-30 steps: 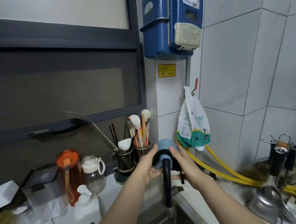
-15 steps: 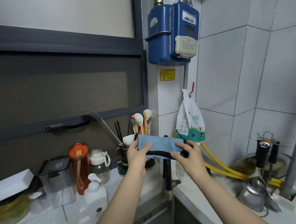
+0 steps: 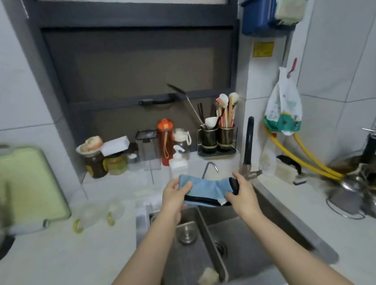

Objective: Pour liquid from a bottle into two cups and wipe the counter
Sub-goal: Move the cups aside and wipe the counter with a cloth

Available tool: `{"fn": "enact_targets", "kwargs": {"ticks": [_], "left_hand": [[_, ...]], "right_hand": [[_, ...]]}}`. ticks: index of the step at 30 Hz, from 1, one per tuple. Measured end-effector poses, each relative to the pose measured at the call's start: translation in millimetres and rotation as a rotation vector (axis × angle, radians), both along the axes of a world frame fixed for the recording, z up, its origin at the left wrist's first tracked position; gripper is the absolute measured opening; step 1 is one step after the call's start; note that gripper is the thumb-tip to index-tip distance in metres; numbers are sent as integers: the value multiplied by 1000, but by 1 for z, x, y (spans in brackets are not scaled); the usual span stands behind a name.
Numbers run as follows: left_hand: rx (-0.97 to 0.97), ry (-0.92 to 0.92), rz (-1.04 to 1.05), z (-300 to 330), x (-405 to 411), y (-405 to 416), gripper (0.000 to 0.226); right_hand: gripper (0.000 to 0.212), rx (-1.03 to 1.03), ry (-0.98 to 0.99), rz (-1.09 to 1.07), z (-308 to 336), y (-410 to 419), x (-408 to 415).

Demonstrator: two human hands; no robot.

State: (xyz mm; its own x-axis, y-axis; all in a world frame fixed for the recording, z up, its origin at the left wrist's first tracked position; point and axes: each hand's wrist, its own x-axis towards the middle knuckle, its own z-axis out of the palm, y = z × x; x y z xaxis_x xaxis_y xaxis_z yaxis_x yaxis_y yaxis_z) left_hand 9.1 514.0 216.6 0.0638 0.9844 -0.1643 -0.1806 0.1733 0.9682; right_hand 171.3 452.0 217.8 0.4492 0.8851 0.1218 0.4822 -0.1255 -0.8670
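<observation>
Blue cloth (image 3: 204, 189) stretched above sink's (image 3: 232, 238) back edge | left hand (image 3: 175, 197), right hand (image 3: 240, 193) pinched opposite ends | judged soft, light, limp; best bunched mid-cloth for wiping surface (image 3: 68, 259).

One blue cloth (image 3: 204, 191), stretched between two hands, left (image 3: 174, 199) and right (image 3: 241, 194), at the centre. Two clear cups (image 3: 83, 216) (image 3: 115, 210) with yellow handles on the counter (image 3: 57, 260) at nine o'clock. Two sink basins (image 3: 189, 248) (image 3: 244, 244) at six o'clock. Two utensil holders (image 3: 209, 138) (image 3: 226, 136) at twelve o'clock. Two yellow hoses (image 3: 303, 164) (image 3: 305, 147) at three o'clock. One orange bottle (image 3: 165, 141), one white pump dispenser (image 3: 178, 162), one black tap (image 3: 248, 142).
</observation>
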Motion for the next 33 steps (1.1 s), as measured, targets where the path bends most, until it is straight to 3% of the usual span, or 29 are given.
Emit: {"fn": "enact_targets", "kwargs": {"ticks": [6, 11, 16, 22, 33], "left_hand": [[-124, 75, 187, -71, -90, -90, 17], [-238, 210, 293, -107, -169, -140, 39], [-279, 290, 383, -126, -243, -162, 41], [-275, 350, 452, -137, -323, -150, 27], [-230, 475, 383, -160, -459, -47, 35]], "right_hand": [[62, -137, -49, 167, -62, -62, -81], [61, -235, -64, 312, -101, -88, -153], [55, -252, -90, 401, -123, -94, -224], [65, -225, -64, 481, -140, -70, -305], [59, -183, -41, 427, -172, 23, -434]]}}
